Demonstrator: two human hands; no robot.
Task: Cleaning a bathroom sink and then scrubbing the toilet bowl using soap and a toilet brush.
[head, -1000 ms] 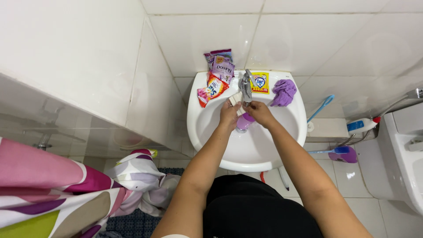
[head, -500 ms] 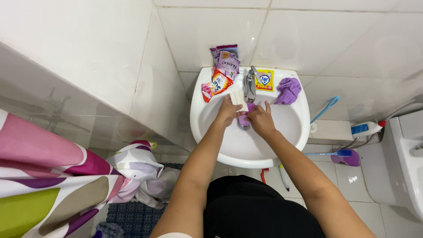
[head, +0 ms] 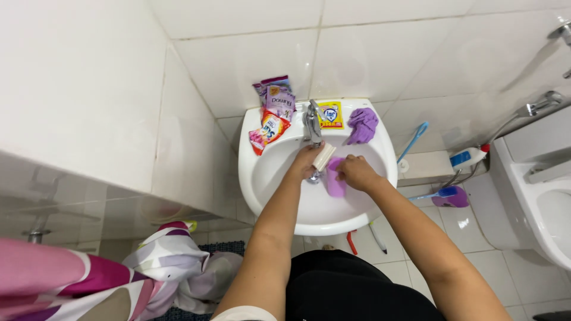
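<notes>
Both my hands are inside a white wash basin, just below its chrome tap. My left hand grips a pale bar of soap. My right hand holds a purple cloth that hangs down into the bowl, touching the soap. A second purple cloth lies bunched on the basin's back rim at the right.
Coloured sachets and a yellow packet sit on the back rim. A blue brush, a white bottle and a purple scrubber lie at the right beside a white toilet. Patterned fabric hangs lower left.
My view has shifted, so the basin sits a little lower and further right. My hands stay together under the tap, and the purple cloth now hangs lower in the bowl.
</notes>
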